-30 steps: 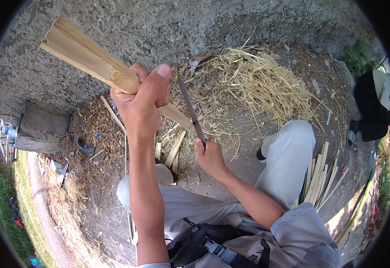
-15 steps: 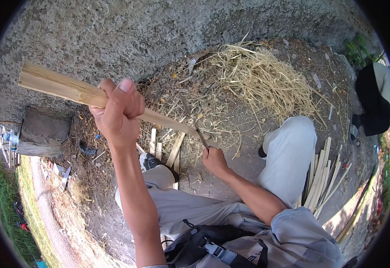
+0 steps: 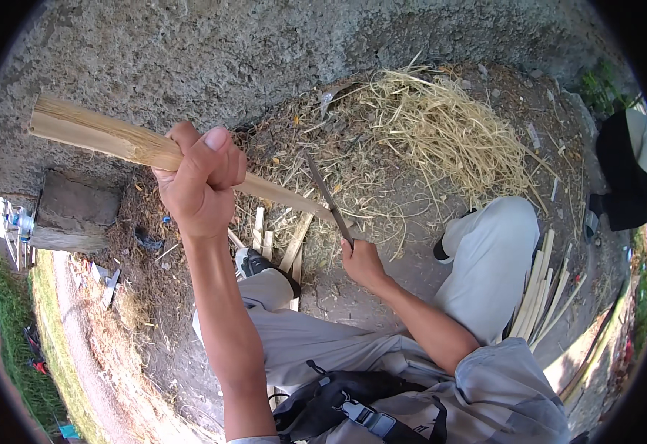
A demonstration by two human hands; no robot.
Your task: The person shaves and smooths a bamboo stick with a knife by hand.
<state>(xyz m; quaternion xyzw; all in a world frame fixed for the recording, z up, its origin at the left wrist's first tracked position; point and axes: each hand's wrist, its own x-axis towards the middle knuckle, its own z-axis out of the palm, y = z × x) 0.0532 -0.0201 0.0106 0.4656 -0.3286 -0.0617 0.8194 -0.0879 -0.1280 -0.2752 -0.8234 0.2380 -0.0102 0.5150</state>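
My left hand (image 3: 201, 176) is wrapped around a long split strip of bamboo (image 3: 101, 136). The strip slants from the upper left down to the right, its wide end toward the wall. In my right hand (image 3: 364, 265) is a knife (image 3: 331, 194), gripped by its handle, with the long dark blade pointing up and left. The blade crosses the strip close to its lower end; whether it touches the strip I cannot tell.
A heap of pale shavings (image 3: 449, 137) lies by the concrete wall (image 3: 220, 59). Cut strips (image 3: 534, 296) are stacked right of my knee; others (image 3: 295, 243) lie by my shoe (image 3: 253, 263). A block (image 3: 79, 203) stands at left. Another person (image 3: 623, 170) is at far right.
The knife blade has tilted and shows more of its length above the strip. My right hand has shifted slightly to the right; my left hand keeps its hold.
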